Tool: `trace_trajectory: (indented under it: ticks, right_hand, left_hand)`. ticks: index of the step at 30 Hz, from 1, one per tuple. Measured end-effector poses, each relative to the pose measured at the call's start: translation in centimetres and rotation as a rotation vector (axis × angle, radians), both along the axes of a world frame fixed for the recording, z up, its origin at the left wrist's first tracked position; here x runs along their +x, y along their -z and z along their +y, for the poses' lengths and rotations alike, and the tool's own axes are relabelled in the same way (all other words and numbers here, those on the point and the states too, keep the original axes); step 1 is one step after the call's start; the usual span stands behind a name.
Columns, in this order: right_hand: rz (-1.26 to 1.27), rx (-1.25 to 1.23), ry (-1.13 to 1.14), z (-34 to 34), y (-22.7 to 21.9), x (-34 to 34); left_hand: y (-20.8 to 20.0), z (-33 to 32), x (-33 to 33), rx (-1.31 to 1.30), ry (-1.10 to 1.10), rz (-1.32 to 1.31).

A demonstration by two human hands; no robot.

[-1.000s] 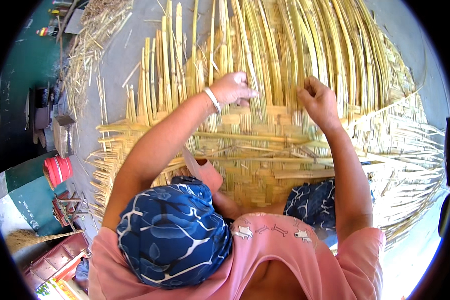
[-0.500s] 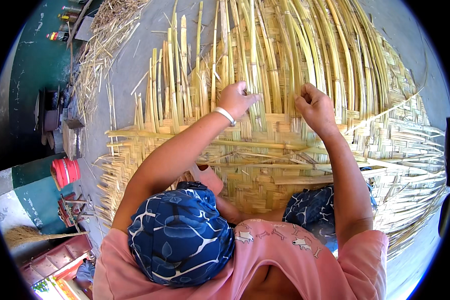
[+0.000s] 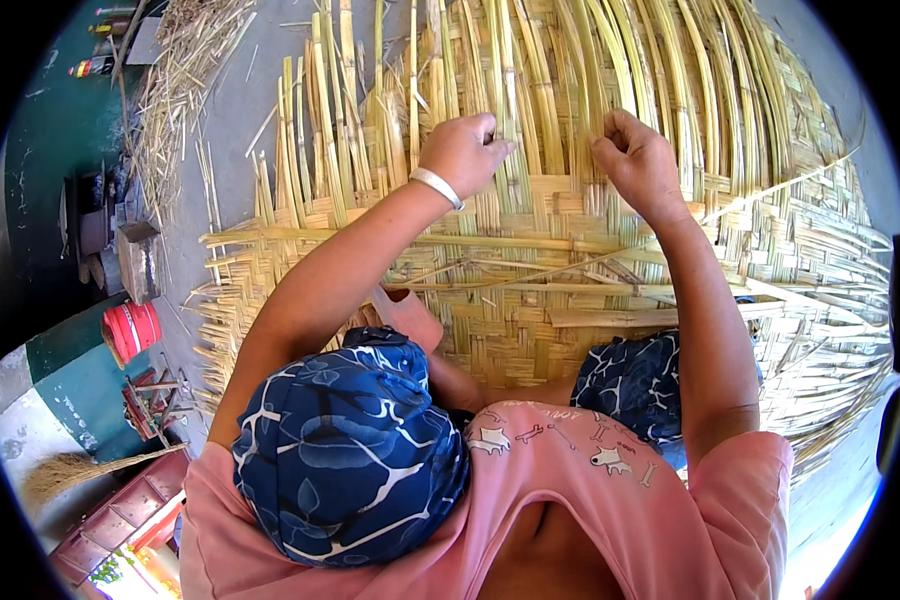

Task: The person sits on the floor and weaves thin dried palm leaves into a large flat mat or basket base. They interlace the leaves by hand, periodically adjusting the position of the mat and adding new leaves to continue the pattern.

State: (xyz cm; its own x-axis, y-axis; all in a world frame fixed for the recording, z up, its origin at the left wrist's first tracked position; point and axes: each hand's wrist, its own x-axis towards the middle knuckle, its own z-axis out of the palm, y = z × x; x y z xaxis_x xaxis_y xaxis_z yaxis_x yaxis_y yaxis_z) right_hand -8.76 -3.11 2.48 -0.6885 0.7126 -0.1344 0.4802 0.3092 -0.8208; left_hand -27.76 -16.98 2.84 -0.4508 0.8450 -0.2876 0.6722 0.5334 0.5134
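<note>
A large woven mat (image 3: 510, 330) of pale yellow-green split reed or cane lies beneath me, and I sit on it with bent legs. Long loose strips (image 3: 660, 60) fan out from its far part. My left hand (image 3: 463, 160), with a white bracelet at the wrist, is curled, thumb tip against a lengthwise strip (image 3: 510, 90). Apart from it, to the right, my right hand (image 3: 638, 165) is closed, thumb and forefinger together beside another strip. What either hand pinches is hidden by the fingers. Between them the weave's far edge shows.
Loose straw (image 3: 185, 95) is heaped at the far left on the grey floor. Along the left wall stand a red round container (image 3: 132, 330), a box-like block (image 3: 140, 262), a broom (image 3: 65, 478) and bottles (image 3: 92, 67). A long strip (image 3: 780, 187) sticks out at the right.
Both hands appear higher in the picture, the left slightly further left, while mat and strips shift a little in view. Both hands stay closed.
</note>
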Motion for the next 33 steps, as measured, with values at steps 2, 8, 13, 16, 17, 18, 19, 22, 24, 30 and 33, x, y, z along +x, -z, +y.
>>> trace_trajectory:
  ticks: [2,8,13,16,17,18,19,22,24,30,33]
  right_hand:
    - [0.014,0.022,0.001,0.0,0.1,-0.1]
    - [-0.040,0.038,-0.015,-0.2,0.0,0.0]
    - [-0.056,0.030,-0.017,-0.2,-0.1,-0.1]
    - [-0.076,0.015,-0.009,-0.2,-0.2,-0.2]
    - [-0.085,0.004,-0.009,-0.2,-0.5,-0.2]
    - [-0.093,-0.008,-0.010,-0.2,-0.7,-0.3]
    - [-0.080,-0.007,-0.013,-0.2,-0.7,-0.2]
    - [-0.053,-0.008,-0.010,-0.2,-0.5,-0.2]
    - [-0.050,-0.005,-0.001,0.1,0.0,0.0]
    - [-0.039,-0.043,0.005,0.0,-0.1,0.0]
    - [-0.004,-0.021,-0.009,-0.1,0.1,-0.2]
  left_hand:
    - [-0.4,0.5,0.3,-0.096,0.021,0.078]
    - [1.0,0.8,0.8,-0.137,0.015,0.169]
    - [1.5,0.4,0.8,-0.032,-0.087,0.226]
    - [1.0,1.1,0.6,-0.038,0.074,0.253]
    - [0.9,1.3,0.5,-0.042,0.137,0.245]
    - [1.1,1.6,0.2,-0.039,0.125,0.194]
    - [1.3,1.9,-0.1,-0.039,0.113,0.140]
    - [1.5,3.0,-0.9,-0.099,0.009,-0.056]
    - [-0.9,4.4,-0.4,-0.209,-0.136,-0.361]
    - [0.4,5.6,-0.4,-0.016,-0.238,-0.519]
    - [1.8,5.9,-1.9,-0.098,-0.299,-0.614]
